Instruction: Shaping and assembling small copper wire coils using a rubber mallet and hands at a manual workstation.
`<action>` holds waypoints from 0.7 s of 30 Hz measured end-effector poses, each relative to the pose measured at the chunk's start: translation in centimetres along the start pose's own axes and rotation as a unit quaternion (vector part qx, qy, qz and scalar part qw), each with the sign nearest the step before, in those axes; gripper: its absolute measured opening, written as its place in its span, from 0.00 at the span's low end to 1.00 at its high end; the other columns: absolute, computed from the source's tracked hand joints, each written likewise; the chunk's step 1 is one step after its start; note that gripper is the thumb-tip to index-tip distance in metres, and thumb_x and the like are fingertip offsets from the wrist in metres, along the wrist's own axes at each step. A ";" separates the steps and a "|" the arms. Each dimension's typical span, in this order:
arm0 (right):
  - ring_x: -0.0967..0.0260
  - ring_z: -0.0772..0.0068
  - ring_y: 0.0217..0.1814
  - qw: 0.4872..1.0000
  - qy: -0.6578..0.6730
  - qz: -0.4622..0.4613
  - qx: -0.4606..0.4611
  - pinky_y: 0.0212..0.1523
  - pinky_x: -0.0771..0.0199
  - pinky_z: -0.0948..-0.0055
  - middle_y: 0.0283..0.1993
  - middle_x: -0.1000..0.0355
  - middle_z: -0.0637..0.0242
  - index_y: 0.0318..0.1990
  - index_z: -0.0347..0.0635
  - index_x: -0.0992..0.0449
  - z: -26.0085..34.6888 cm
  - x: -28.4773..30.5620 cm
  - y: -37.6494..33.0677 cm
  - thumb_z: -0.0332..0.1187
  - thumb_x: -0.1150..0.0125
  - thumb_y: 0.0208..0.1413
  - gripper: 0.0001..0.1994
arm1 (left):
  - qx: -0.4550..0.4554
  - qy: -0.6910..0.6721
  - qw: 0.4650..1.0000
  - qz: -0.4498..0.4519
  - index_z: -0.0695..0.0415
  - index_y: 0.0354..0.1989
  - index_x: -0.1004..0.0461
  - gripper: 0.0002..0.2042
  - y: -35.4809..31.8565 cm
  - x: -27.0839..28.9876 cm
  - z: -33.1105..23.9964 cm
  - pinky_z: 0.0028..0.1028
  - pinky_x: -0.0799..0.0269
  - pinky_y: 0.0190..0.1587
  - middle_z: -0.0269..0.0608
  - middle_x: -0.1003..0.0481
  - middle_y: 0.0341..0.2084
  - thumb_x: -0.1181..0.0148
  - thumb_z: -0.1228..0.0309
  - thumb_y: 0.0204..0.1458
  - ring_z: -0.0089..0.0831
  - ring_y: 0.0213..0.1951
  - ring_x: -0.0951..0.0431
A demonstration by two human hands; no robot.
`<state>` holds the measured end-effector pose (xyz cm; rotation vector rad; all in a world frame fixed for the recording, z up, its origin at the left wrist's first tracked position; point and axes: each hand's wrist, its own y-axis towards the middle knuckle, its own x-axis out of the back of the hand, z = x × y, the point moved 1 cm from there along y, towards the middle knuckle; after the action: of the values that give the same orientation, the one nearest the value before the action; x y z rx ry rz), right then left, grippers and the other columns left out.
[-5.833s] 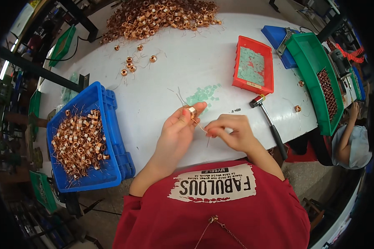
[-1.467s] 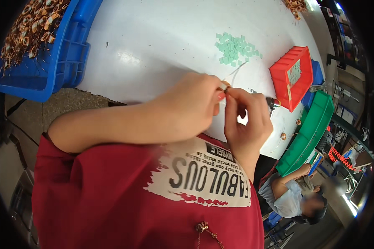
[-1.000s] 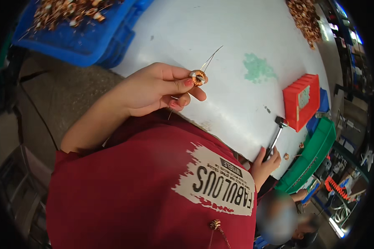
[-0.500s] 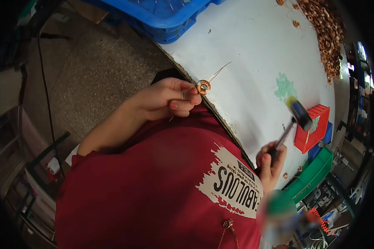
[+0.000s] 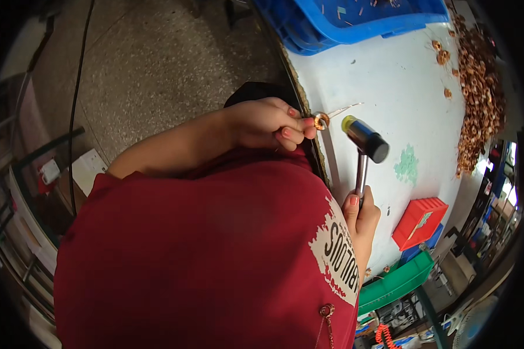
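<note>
Between the fingertips of my left hand (image 5: 279, 125) is a small ring coil wound with copper wire (image 5: 321, 121), held at the table's edge. Its two long wire leads (image 5: 346, 109) stick out over the white tabletop. My right hand (image 5: 362, 220) is wrapped round the handle of a mallet (image 5: 367, 141). The mallet's head has one yellow face and one black face. The yellow face points toward the coil, a short gap apart from it. My right fingers partly hide the handle's lower end.
A big heap of copper coils (image 5: 480, 110) covers the table's far right, with several loose ones near it. At the back stands a blue crate (image 5: 355, 36) with bits of wire inside. A red bin (image 5: 420, 224) and a green bin (image 5: 399, 285) are at the right.
The mallet has swung left, closer to the coil, with its yellow face now turned toward it. The view has shifted, and the coil stays in my left fingers.
</note>
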<state>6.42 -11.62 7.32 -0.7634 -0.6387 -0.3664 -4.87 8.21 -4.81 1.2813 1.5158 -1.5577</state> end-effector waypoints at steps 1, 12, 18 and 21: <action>0.42 0.66 0.19 1.000 -0.008 -0.003 0.004 0.25 0.38 0.69 0.19 0.36 0.60 0.34 0.36 0.35 -0.2 -0.3 0.2 0.41 0.55 0.63 0.15 | 0.002 -0.005 1.000 -0.007 0.62 0.36 0.33 0.08 0.0 -0.1 0.0 0.14 0.49 0.21 0.43 0.29 0.34 0.59 0.85 0.56 0.13 0.17 0.41; 0.44 0.70 0.19 0.994 -0.037 -0.104 0.017 0.24 0.40 0.73 0.20 0.34 0.63 0.31 0.38 0.34 0.6 -0.7 -0.7 0.48 0.60 0.64 0.21 | 0.003 -0.015 1.000 -0.008 0.64 0.35 0.33 0.04 0.1 -0.1 0.1 0.14 0.48 0.22 0.45 0.29 0.34 0.56 0.81 0.59 0.14 0.17 0.42; 0.42 0.73 0.22 0.992 -0.064 -0.096 0.039 0.26 0.41 0.76 0.21 0.33 0.64 0.31 0.39 0.33 0.5 -1.1 -0.3 0.45 0.60 0.63 0.18 | 0.004 -0.014 1.000 -0.006 0.65 0.36 0.34 0.04 0.3 0.2 0.2 0.14 0.48 0.22 0.45 0.29 0.34 0.57 0.81 0.60 0.14 0.18 0.42; 0.42 0.70 0.19 0.995 -0.083 -0.057 0.012 0.24 0.40 0.73 0.19 0.34 0.63 0.32 0.38 0.33 0.7 -1.1 0.3 0.47 0.60 0.63 0.20 | 0.002 -0.010 1.000 -0.001 0.65 0.36 0.34 0.04 0.5 0.4 0.5 0.14 0.48 0.22 0.45 0.29 0.34 0.57 0.80 0.60 0.14 0.18 0.42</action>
<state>5.46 -10.80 6.86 -0.7418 -0.8431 -0.4024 -4.71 7.73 -5.39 1.2632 1.5021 -1.5709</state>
